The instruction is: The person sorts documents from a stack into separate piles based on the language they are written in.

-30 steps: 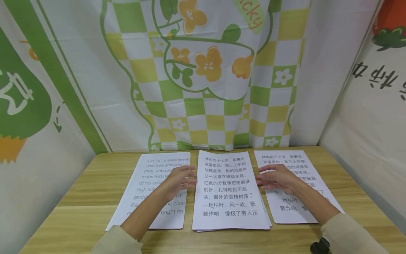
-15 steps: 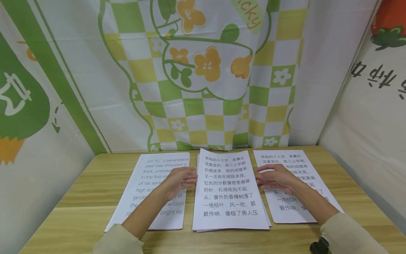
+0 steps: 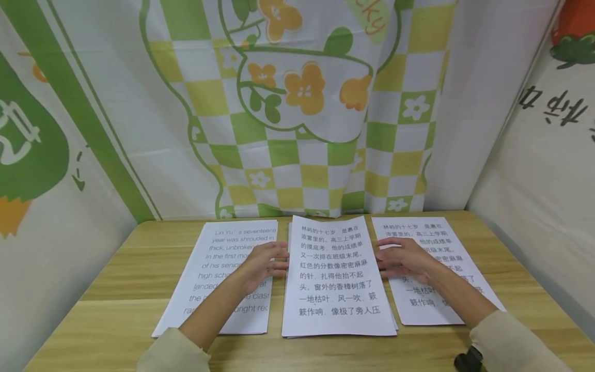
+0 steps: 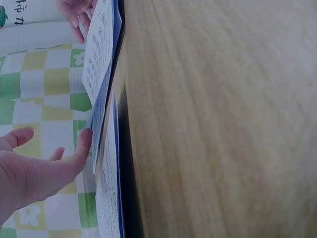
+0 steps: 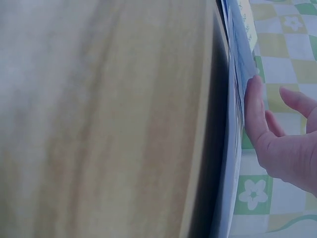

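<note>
Three stacks of printed paper lie on the wooden table. The middle stack [image 3: 332, 279] carries large Chinese text, and its top sheet bows up, with the far left corner raised. My left hand [image 3: 260, 266] is at its left edge, fingers extended; in the left wrist view a fingertip [image 4: 85, 136] touches the sheet's edge. At the opposite edge, my right hand [image 3: 405, 261] has its fingers loosely extended, one fingertip [image 5: 254, 84] against the paper in the right wrist view. Under my left arm lies the English-text stack [image 3: 190, 294]; another Chinese-text stack [image 3: 427, 310] is under my right.
The wooden table [image 3: 116, 289] reaches back to a checked green and yellow curtain [image 3: 297, 155]. Printed cloth walls [image 3: 534, 170] stand on both sides. A small black object [image 3: 468, 359] shows at my right sleeve.
The middle top sheet's far left corner has risen slightly. Both hands keep nearly the same place at its edges. The head view has tilted a little.
</note>
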Available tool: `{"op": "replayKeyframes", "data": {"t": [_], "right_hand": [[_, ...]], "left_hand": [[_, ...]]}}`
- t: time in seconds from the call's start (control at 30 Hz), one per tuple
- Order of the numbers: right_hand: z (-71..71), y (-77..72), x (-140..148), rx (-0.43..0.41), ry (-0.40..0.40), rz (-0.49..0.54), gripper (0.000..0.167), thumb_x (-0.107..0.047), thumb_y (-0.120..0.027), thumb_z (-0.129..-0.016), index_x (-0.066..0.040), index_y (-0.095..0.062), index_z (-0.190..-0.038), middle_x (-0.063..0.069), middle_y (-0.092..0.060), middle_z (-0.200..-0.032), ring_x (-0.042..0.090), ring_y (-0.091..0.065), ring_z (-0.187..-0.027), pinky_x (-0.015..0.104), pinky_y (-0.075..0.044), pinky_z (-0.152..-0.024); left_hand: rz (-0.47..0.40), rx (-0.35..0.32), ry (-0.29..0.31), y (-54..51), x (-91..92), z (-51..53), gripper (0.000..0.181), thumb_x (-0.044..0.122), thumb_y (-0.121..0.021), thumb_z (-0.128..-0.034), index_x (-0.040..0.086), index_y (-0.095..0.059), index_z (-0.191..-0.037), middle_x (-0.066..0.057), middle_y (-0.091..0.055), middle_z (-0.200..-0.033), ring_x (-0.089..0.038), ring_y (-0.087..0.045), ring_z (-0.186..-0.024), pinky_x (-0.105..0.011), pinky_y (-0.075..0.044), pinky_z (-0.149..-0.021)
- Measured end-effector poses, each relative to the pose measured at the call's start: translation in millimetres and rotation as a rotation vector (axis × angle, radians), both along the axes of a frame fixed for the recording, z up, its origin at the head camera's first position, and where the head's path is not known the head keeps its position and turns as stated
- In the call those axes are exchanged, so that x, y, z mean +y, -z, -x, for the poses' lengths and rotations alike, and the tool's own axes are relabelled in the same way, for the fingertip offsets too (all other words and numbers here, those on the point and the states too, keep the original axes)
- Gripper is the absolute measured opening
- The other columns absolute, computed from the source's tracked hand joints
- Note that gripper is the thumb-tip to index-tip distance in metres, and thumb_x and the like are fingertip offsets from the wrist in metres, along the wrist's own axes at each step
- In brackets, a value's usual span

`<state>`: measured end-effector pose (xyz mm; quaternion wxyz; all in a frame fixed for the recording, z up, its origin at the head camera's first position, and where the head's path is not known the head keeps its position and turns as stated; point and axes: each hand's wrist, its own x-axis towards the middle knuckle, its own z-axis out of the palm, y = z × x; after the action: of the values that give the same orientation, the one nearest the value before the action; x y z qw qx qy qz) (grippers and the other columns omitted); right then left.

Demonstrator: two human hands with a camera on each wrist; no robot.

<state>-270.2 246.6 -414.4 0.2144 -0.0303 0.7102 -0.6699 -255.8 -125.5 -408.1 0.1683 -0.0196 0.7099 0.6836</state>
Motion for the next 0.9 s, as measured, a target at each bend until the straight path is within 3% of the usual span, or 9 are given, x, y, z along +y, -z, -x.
{"op": "replayKeyframes", "data": {"t": [0.5, 0.77, 0.9], "right_hand": [[1.7, -0.5, -0.9, -0.006, -0.003, -0.003, 0.064, -0.006, -0.064, -0.1, 0.012, -0.033, -0.153, 0.011, -0.074, -0.11, 0.021, -0.072, -0.1, 0.042, -0.063, -0.091], [1.7, 1.0, -1.1, -0.009, -0.019, -0.017, 0.063, -0.006, -0.064, -0.101, 0.014, -0.034, -0.152, 0.011, -0.073, -0.111, 0.021, -0.071, -0.102, 0.042, -0.062, -0.093], [1.6, 2.2, -0.7, -0.005, -0.024, -0.007, 0.061, -0.005, -0.062, -0.101, 0.014, -0.035, -0.152, 0.01, -0.073, -0.112, 0.02, -0.071, -0.101, 0.042, -0.063, -0.091]], "left_hand": [[-0.045, -0.019, 0.001, -2.1, 2.8, -0.2, 0.052, 0.01, -0.048, -0.1044, -0.017, -0.038, -0.148, -0.037, -0.048, -0.14, -0.047, -0.056, -0.128, -0.049, -0.054, -0.107], [-0.059, -0.092, -0.034, -1.9, 5.7, -0.9, 0.04, 0.01, -0.055, -0.0998, -0.01, -0.052, -0.134, -0.03, -0.051, -0.136, -0.042, -0.059, -0.122, -0.052, -0.058, -0.1], [-0.052, -0.098, -0.036, -0.4, 7.3, -0.3, 0.043, 0.011, -0.055, -0.0997, -0.01, -0.051, -0.136, -0.032, -0.047, -0.139, -0.044, -0.057, -0.125, -0.053, -0.057, -0.102]]}}
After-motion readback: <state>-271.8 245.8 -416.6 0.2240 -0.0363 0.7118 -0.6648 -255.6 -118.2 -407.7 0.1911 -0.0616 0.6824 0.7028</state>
